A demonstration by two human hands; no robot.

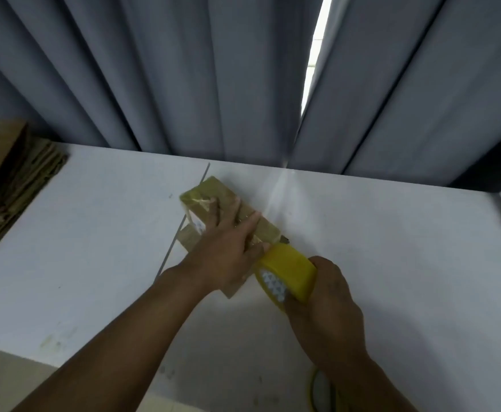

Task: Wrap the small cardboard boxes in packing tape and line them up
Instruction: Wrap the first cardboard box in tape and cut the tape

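Now, tape roll [288,270] beside box [210,188].

I am seeing daylight coming through a narrow gap [314,55] in the grey curtain [184,69], and the slit is blowing out to pure white. Straight below the gap, a pale streak [279,188] is falling across the white table [392,248], ending just beside the taped box [204,191], whose glossy film is glinting. Away from the gap the light is looking dim and flat, with dark shadow sitting in the curtain folds. Everything is reading soft. The cardboard stack [11,179] far left of the gap is smearing most, and the tape roll [288,272] in the right hand [326,295] is losing its edges. The folds are bowing outward either side of the gap.
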